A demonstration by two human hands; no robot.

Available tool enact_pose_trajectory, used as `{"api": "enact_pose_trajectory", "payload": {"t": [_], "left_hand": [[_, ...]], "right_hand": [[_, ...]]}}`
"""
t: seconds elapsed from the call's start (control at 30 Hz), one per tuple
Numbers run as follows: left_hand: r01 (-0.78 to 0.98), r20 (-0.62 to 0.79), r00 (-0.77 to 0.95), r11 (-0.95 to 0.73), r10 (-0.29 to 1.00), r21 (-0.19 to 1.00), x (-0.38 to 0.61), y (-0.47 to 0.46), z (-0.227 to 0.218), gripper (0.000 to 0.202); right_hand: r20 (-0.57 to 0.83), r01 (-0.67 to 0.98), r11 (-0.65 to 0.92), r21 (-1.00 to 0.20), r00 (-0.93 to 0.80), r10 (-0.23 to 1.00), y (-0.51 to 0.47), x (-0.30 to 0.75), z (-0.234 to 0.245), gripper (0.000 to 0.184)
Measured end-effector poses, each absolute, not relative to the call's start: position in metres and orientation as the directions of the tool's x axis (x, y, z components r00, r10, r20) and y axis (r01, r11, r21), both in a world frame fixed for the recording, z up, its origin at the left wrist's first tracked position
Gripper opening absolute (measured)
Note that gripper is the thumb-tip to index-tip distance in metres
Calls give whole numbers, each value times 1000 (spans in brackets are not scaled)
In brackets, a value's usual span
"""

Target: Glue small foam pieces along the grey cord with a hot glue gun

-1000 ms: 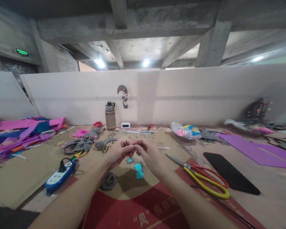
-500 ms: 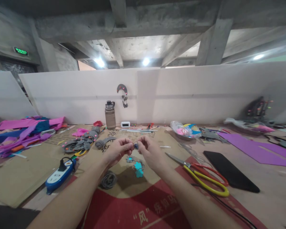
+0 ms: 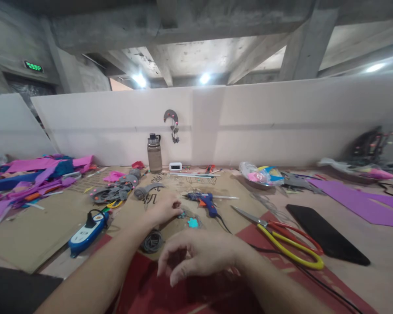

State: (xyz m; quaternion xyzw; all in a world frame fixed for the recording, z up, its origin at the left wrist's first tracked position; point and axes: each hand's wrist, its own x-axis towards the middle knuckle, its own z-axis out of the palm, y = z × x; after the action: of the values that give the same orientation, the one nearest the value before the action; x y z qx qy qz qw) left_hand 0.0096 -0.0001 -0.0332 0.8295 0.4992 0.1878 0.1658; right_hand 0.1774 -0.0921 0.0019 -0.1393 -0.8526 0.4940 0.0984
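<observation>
A coiled bundle of grey cord lay left of lower centre. Above it, the left hand had bent fingers; their grip could not be determined. A flat turquoise flower-shaped cutout lay at lower centre. Below, the right hand was loosely curled, thumb and fingers apart. A blue plastic glue gun lay slightly right.

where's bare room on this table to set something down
Free left: brown cardboard between pink scraps and power strip. Free right: tabletop between black slab and purple sheet. Crowded: centre, with left hand, right hand, turquoise flower and glue gun.
</observation>
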Motion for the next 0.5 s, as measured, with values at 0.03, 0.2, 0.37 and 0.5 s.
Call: {"api": "enact_pose_trajectory", "payload": {"t": [0.03, 0.2, 0.37, 0.5], "left_hand": [[763, 128, 460, -465, 879, 450, 10, -1, -33, 17], [767, 106, 443, -438, 890, 469, 11, 0, -32, 15], [703, 135, 417, -413, 899, 579, 6, 6, -31, 14], [622, 166, 371, -377, 914, 686, 7, 6, -27, 21]], "right_hand": [[-3, 165, 467, -869, -945, 328, -92, 177, 1, 27], [24, 210, 517, -830, -912, 409, -89, 180, 2, 27], [301, 236, 576, -783, -667, 682, -70, 185, 3, 14], [500, 290, 596, -749, -344, 795, -47, 187, -8, 13]]}}
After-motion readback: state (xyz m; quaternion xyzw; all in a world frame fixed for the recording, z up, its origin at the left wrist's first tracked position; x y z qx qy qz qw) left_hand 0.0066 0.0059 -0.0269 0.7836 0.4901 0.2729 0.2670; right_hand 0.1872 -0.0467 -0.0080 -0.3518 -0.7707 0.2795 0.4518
